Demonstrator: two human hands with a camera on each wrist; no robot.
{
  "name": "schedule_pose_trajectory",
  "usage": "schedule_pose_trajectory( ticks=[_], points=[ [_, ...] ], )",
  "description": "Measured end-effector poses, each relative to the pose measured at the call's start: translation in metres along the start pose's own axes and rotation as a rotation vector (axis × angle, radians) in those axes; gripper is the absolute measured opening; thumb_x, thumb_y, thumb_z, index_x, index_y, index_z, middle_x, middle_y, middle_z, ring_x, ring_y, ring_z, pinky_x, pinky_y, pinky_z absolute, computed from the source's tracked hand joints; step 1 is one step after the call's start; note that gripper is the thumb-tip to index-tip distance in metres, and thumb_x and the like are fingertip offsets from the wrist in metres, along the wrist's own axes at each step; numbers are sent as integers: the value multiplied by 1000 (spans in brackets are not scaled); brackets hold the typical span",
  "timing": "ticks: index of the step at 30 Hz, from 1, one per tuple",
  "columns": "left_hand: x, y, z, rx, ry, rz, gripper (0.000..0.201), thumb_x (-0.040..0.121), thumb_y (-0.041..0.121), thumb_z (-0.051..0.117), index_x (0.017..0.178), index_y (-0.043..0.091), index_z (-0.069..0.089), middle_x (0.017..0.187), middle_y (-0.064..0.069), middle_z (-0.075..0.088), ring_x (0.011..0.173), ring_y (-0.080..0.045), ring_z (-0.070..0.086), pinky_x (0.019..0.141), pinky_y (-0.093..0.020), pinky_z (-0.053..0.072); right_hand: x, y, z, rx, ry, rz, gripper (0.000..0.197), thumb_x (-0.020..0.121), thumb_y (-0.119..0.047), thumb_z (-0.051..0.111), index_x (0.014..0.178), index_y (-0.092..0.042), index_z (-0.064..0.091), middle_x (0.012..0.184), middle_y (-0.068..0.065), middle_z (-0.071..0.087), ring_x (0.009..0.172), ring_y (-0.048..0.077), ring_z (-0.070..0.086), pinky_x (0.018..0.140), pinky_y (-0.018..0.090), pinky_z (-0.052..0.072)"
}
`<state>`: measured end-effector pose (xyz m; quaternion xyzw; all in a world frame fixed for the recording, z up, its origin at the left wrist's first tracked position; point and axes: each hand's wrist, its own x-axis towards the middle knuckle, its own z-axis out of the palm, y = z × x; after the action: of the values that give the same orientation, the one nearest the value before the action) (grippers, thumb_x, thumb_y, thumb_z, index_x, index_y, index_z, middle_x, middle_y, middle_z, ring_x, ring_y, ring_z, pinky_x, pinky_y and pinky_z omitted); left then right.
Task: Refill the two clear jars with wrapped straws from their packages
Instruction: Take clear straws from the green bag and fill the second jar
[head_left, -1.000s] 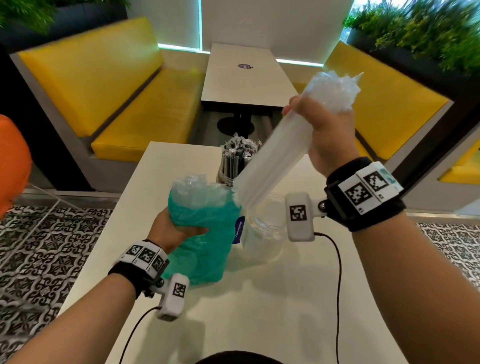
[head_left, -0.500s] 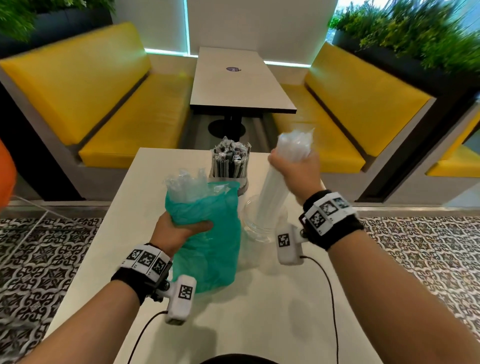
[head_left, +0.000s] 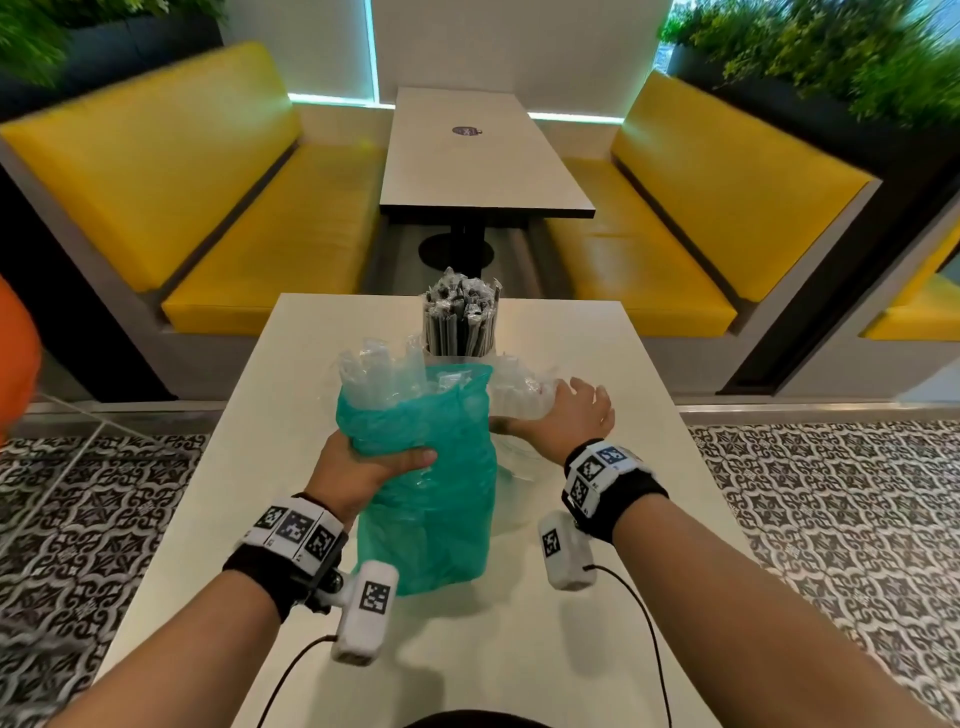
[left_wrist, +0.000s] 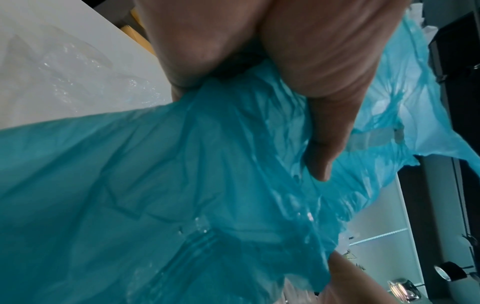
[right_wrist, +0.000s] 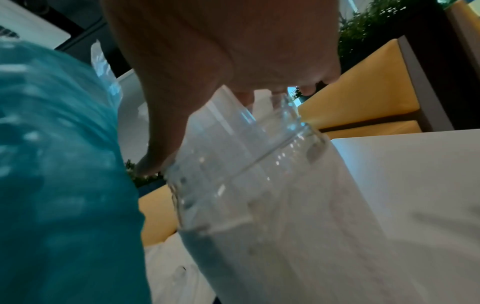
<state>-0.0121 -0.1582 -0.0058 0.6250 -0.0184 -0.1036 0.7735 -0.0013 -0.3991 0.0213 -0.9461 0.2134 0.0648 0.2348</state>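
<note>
Fingers of left hand (head_left: 363, 462) clamp teal bag (head_left: 436, 499); right hand (head_left: 563, 415), loosely spread, rests atop straws (head_left: 519, 389) in clear jar (right_wrist: 249, 185).

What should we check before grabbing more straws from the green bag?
1. Left hand grips the green bag: ok.
2. Green bag stands upright on the table, mouth open: ok.
3. Clear-wrapped straws stand in the near jar: ok.
4. Right hand is off those straws: not ok, it rests on them.
5. Near jar has room for more: cannot tell.
6. Far jar holds dark straws: ok.
</note>
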Motion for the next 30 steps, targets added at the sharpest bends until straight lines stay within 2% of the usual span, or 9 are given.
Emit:
schedule_pose_trajectory(
  ticks=[4, 8, 10, 12, 14, 16, 18, 23, 30],
  points=[
    [1, -4, 1, -14, -1, -4, 77, 38, 19, 94, 111, 11, 71, 109, -9, 78, 97, -27, 76, 75, -35, 63, -4, -3, -16, 82, -10, -44, 126, 41, -80, 77, 143, -22, 34, 146, 8, 41, 135, 33, 36, 112, 50, 33],
    [2, -5, 1, -25, 2, -2, 77, 36, 20, 94, 109, 11, 72, 108, -9, 78, 97, -27, 76, 74, -35, 63, -9, -10, -29, 337, 38, -154, 134, 47, -58, 90, 153, -27, 14, 157, 5, 26, 144, 29, 22, 116, 52, 25],
    [3, -4, 0, -18, 6, -5, 78, 36, 21, 94, 110, 12, 72, 108, -8, 78, 98, -27, 76, 76, -37, 62, -14, -17, -37, 475, 114, -287, 115, 60, -44, 90, 151, -27, 21, 154, 1, 30, 141, 22, 25, 116, 47, 27],
    [2, -3, -1, -9, 15, 2, 79, 36, 22, 94, 111, 12, 71, 108, -7, 78, 98, -27, 75, 79, -38, 61, -23, -29, -47, 636, 188, -468, 74, 75, -25, 81, 138, -24, 42, 139, -4, 47, 128, 14, 42, 110, 38, 39],
    [1, 0, -1, -6, 21, 12, 80, 37, 21, 95, 113, 12, 71, 109, -8, 78, 99, -28, 75, 83, -41, 60, -34, -43, -54, 701, 138, -629, 37, 82, -12, 72, 116, -18, 58, 116, -5, 61, 108, 10, 57, 96, 34, 52],
    [0, 3, -2, -6, 12, 42, 75, 44, 14, 94, 115, 11, 71, 111, -9, 77, 101, -28, 75, 84, -42, 60, -43, -53, -50, 595, 16, -734, 22, 84, -11, 70, 103, -17, 61, 102, -7, 63, 97, 7, 60, 84, 22, 54],
    [-2, 3, -4, -2, 9, 76, 70, 50, 9, 91, 116, 11, 70, 112, -9, 77, 101, -28, 75, 83, -41, 61, -46, -55, -37, 477, -33, -765, 24, 82, -17, 74, 100, -19, 59, 101, -6, 62, 94, 7, 58, 75, 15, 49],
    [-12, -18, -11, 20, 24, 63, 73, 44, 19, 94, 113, 12, 72, 112, -10, 77, 104, -32, 73, 90, -50, 59, -46, -39, -2, 485, 5, -691, 55, 67, -25, 87, 108, -23, 51, 112, -1, 52, 98, 13, 54, 71, 17, 49],
    [-21, -47, -11, 119, 5, 27, 85, 34, 32, 94, 114, 17, 68, 106, -1, 77, 99, -19, 74, 84, -34, 61, -47, -19, 18, 390, -127, -486, 77, 56, -27, 94, 119, -20, 50, 115, 0, 48, 87, 4, 52, 61, 8, 45]
  ],
)
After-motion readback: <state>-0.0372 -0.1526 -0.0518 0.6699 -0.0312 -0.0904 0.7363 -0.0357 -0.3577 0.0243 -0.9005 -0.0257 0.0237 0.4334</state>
